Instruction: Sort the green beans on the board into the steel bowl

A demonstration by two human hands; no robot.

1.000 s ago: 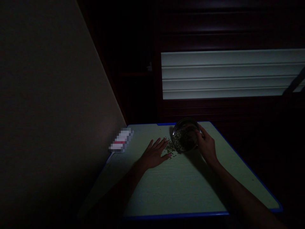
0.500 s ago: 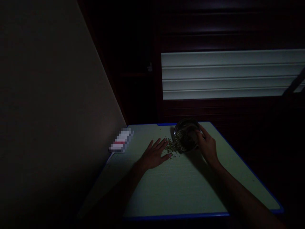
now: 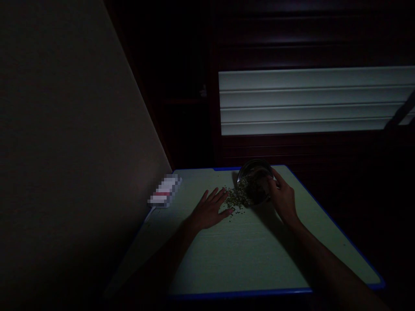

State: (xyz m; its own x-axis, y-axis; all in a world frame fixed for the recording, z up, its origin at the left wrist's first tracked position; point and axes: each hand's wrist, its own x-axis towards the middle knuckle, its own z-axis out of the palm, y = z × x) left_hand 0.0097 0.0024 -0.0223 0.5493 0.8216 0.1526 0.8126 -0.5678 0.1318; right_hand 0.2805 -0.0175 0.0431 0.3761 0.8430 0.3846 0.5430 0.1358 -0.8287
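My right hand grips a small metal bowl by its right side and holds it tipped toward the left over a pale green table. Small greenish beans lie in a spilled heap on the table at the bowl's mouth, and some still sit inside the bowl. Just left of that heap, my left hand rests flat on the table with its fingers spread, fingertips touching the edge of the beans.
The scene is very dim. A blurred white and red flat object lies at the table's left edge beside a wall. The table has a blue rim. A white slatted panel stands behind.
The bowl has tipped a little further and more beans have spilled out onto the table. Both hands have barely moved.
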